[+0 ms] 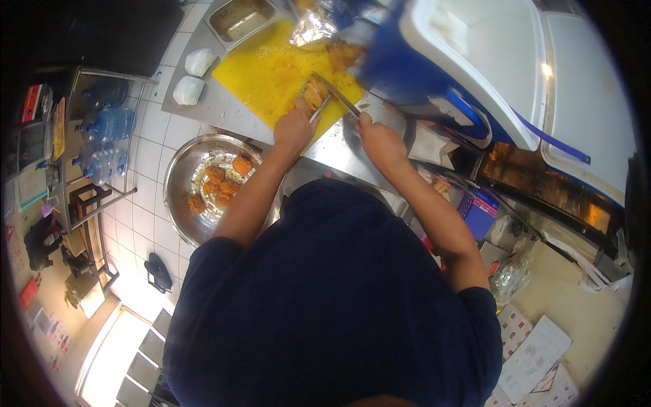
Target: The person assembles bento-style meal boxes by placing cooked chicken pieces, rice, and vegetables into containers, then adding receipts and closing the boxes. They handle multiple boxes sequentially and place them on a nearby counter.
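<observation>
My left grip (293, 129) is clasped round what looks like a narrow, pale-edged container (321, 110) holding golden fried food (313, 93) over the yellow board (256, 80); my right grip (382, 144) grasps a knife (347, 104), its blade beside that food. I judge the work partway: this portion looks cut, while fried chunks (220, 188) in the steel bowl (178, 178), near left, look whole. The metal tray (229, 45), far left on the surface (241, 115), shows only brownish residue.
</observation>
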Available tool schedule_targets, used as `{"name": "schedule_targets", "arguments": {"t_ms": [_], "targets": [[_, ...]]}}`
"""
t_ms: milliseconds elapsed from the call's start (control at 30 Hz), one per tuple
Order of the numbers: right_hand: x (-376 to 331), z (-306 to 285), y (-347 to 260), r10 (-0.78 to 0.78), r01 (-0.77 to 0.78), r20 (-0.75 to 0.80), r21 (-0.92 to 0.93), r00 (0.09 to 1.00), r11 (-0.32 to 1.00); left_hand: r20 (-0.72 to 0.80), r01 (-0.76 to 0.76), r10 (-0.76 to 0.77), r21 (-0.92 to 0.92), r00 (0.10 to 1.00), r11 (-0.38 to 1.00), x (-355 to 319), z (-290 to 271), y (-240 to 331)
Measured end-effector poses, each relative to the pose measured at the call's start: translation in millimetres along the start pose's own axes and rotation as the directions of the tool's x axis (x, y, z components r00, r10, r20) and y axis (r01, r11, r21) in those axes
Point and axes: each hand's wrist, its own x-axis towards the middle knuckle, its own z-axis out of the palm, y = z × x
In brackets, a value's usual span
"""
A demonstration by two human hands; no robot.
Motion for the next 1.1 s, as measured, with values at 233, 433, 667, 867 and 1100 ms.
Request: {"name": "schedule_targets", "arguments": {"t_ms": [233, 433, 667, 867, 1100], "targets": [[-6.8, 4.9, 3.0, 0.116, -0.109, -0.053, 0.122, 0.992, 0.987, -0.020, -0.037, 0.034, -0.121, 0.999, 0.992, 0.0, 0.2, -17.8], [-30.9, 45.0, 26.8, 0.213, -0.110, -0.136, 0.533, 0.968, 0.839, -0.036, -0.048, 0.043, -0.152, 0.998, 0.987, -10.2, -0.6, -20.4], [-57.0, 66.4, 33.3, 0.099, -0.347, 0.338, 0.932, 0.936, 0.107, -0.043, -0.112, 0.105, -0.202, 0.993, 0.973, -33.5, -19.3, 8.2], [-83.8, 52.7, 39.7, -0.071, -0.445, 0.442, 0.865, 0.894, -0.232, 0.094, -0.210, 0.234, -0.217, 0.968, 0.953, -62.3, -48.3, 72.3], [-136.8, 38.9, 56.5, -0.086, -0.413, 0.444, 0.723, 0.892, -0.553, 0.214, -0.389, 0.407, -0.119, 0.888, 0.913, -63.0, -37.0, 115.1]]}}
